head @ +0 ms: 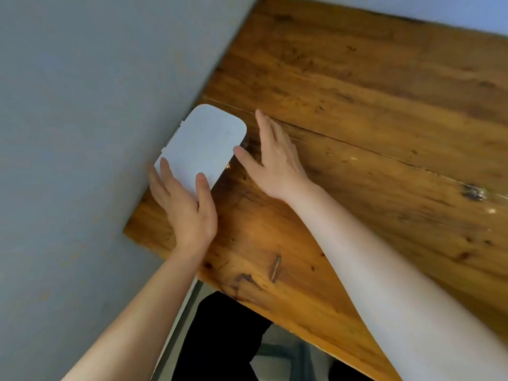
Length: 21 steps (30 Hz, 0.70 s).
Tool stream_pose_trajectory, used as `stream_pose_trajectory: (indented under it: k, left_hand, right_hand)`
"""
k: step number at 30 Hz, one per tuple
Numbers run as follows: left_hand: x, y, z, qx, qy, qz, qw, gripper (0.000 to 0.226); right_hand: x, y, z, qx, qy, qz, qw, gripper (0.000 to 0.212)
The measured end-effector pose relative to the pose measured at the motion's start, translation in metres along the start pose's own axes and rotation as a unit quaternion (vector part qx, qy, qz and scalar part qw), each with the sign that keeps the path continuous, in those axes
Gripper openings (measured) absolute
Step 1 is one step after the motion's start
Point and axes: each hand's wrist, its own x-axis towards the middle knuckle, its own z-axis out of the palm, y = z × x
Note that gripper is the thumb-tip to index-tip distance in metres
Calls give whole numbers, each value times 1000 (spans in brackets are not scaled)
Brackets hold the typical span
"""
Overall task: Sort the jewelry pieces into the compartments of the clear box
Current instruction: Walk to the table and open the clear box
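The clear box [204,141] lies on the wooden table against the wall, with its lid shut; the lid reflects light and looks pale, so nothing inside shows. My left hand [184,207] grips the near end of the box, thumb on top and fingers along the wall side. My right hand [270,158] rests flat with fingers spread at the box's right edge, thumb touching its side. A small gold jewelry piece [228,166] sits at the box's right edge, between my two thumbs.
The wooden table [357,133] stretches to the right and back, with knots and a long crack. A grey-blue wall [82,105] runs along the left. The table's near edge lies below my forearms, with dark clothing [220,339] beneath it.
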Motion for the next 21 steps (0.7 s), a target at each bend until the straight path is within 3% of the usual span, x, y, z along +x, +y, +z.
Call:
stream_pose_trajectory:
  k: [3,10,16,21]
  left_hand:
    - [-2,-6,8,-24,9,39,999,61]
    - [-10,-11,11,-132,4,79,988,59]
    - [-58,-6,-3,-160,-85,184,966,48]
    - [-112,-7,-16,-201,-168,265,928,42]
  right_hand:
    - [7,1,15,5,-14,-16,1000,71]
    - [-28,9,17,55,56,1,997,65]
    - [-119,18,3,109,156,71,979,62]
    - [-208,34,-3,80,246,93,962,56]
